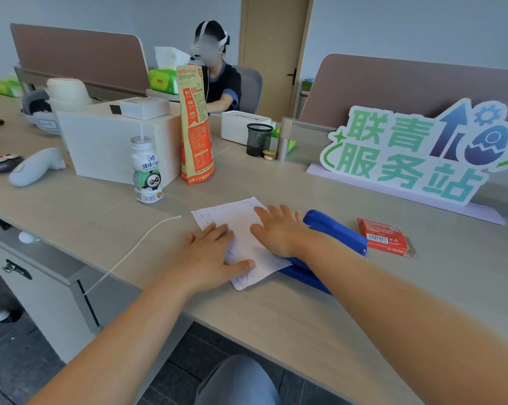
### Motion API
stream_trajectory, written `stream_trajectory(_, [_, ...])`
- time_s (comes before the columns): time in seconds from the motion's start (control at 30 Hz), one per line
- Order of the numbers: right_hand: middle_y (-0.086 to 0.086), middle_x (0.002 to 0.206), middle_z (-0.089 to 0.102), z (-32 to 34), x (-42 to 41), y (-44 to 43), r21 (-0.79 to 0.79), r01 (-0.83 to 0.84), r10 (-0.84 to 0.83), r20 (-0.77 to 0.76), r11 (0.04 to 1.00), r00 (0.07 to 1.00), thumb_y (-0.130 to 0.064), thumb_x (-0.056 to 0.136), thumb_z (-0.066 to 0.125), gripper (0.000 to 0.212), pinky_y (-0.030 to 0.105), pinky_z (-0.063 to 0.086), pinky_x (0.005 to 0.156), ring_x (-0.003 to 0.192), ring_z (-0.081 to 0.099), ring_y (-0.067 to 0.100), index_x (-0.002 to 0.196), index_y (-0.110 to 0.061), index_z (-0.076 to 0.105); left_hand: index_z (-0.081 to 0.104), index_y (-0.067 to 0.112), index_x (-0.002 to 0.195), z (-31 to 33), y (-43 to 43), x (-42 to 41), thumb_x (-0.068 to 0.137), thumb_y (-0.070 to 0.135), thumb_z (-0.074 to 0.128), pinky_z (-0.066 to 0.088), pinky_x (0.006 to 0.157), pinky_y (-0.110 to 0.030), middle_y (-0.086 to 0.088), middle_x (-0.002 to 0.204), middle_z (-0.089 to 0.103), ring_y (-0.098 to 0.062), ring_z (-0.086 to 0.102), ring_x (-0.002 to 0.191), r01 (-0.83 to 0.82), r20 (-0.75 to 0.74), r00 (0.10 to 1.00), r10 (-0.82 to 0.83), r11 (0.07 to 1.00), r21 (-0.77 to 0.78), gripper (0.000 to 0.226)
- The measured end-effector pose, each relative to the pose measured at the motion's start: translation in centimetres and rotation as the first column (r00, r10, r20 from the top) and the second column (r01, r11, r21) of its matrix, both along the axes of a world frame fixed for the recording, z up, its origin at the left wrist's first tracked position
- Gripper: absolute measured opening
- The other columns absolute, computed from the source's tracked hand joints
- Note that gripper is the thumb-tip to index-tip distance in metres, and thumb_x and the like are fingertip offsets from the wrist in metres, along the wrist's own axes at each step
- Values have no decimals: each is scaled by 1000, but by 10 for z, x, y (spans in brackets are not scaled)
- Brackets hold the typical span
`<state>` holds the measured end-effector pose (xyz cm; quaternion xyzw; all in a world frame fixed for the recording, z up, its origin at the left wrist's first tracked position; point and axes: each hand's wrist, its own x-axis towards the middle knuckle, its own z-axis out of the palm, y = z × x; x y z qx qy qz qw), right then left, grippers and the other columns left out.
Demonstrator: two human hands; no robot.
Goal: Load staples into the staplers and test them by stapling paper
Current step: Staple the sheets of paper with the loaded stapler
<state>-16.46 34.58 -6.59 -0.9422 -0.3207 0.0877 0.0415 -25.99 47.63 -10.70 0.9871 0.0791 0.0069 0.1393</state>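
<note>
— Paper (241,226) first: where do you have it?

— Flat on the desk (305,331), under both your palms. Your left hand (214,255) lies on its near left part, fingers spread and straight, thumb stretched out along the near edge of the sheet. Nothing is pinched; the hand just presses down.

— And your right hand (279,232)?

— Also flat and spread, fingers pointing away from you across the far right part of the sheet. It grips nothing either. Short dark staple marks dot the sheet beyond your fingertips and near your left thumb.

— Where is the stapler (334,232)?

— The blue one sits just to the right of your right wrist and runs under it. Its top arm is swung up away from the base, and the near right corner of the sheet lies over the blue base below your right palm. I cannot tell whether staples sit in the channel.

— Anything else near your fingers?

— A red staple box (384,236) lies on the desk right of the stapler, well clear of your right hand. A white cable (130,252) curves across the desk left of your left hand, its tip close to the sheet's far left corner. A small drink bottle (146,171) stands beyond your left fingertips, with an orange snack bag (195,127) just behind it.
</note>
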Motion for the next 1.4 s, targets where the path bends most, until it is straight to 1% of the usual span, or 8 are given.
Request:
stream_trajectory(0.07, [7, 158, 2, -1, -1, 0, -44, 4, -1, 48, 999, 999, -45, 94, 18, 58, 53, -9, 114, 144, -9, 32, 146, -24, 2, 12, 18, 145, 1, -1, -1, 51, 87, 21, 5, 115, -48, 2, 157, 5, -16, -1, 145, -42, -42, 998, 43, 999, 20, 117])
stream_trajectory(0.2, [6, 158, -3, -3, -3, 0, -96, 7, 5, 127, 995, 992, -48, 93, 18, 61, 55, -13, 112, 143, -14, 32, 146, -26, -1, 1, 13, 146, 2, -1, -2, 60, 85, 40, 1, 116, -52, 0, 158, -3, -16, -5, 145, -81, -69, 994, 83, 996, 36, 119])
stream_trajectory(0.3, [7, 158, -2, -5, -3, 1, -119, -4, 22, 143, 993, 990, -50, 92, 19, 62, 54, -13, 113, 143, -13, 32, 146, -27, -1, -1, 13, 146, 3, 0, -3, 47, 92, 35, 1, 116, -53, 0, 158, -5, -15, -6, 145, -68, -97, 993, 71, 997, 43, 131])
stream_trajectory(0.77, [7, 156, 11, -12, 3, 8, -179, -31, 41, 56, 983, 998, -46, 93, 20, 57, 53, -1, 116, 143, 4, 33, 145, -31, 6, 4, 13, 145, 7, -2, -6, 59, 79, 52, 4, 117, -49, 0, 158, -2, -13, -4, 145, -72, -68, 995, 71, 997, -3, 119])
stream_trajectory(0.97, [7, 157, 9, -6, -3, 2, -19, -30, 31, 44, 999, 999, -41, 94, 25, 57, 48, 3, 118, 143, 0, 32, 146, -25, 8, 8, 13, 145, 13, -6, -11, 65, 74, 54, 9, 114, -46, 1, 157, 3, -13, 3, 144, -58, -19, 998, 58, 998, -6, 111])
stream_trajectory(1.17, [11, 134, 49, 13, -7, -14, 403, -91, 67, 73, 911, 995, -29, 94, 41, 35, 37, 32, 106, 124, 41, 27, 123, -14, 53, 10, 24, 145, 14, 4, -22, 42, 87, 29, 10, 116, -45, 2, 157, 3, -16, 6, 144, -38, -90, 995, 36, 999, -20, 123])
stream_trajectory(1.3, [6, 114, 60, 15, -18, -24, 348, -250, 127, 339, 903, 932, -25, 91, 47, 24, 39, 43, 92, 106, 48, 26, 105, -15, 64, 22, 37, 141, 8, 11, -31, 55, 75, 33, 11, 118, -42, 8, 157, 9, -12, 4, 144, 59, -25, 998, -61, 995, -77, 95])
stream_trajectory(1.4, [4, 103, 67, 17, -27, -28, 284, -364, 243, 384, 887, 891, -17, 88, 51, 20, 36, 46, 85, 97, 54, 25, 99, -14, 68, 44, 39, 130, 7, 11, -41, 76, 45, 49, 19, 116, -30, 13, 149, 31, -7, 20, 141, 171, 67, 985, -162, 968, -181, 55])
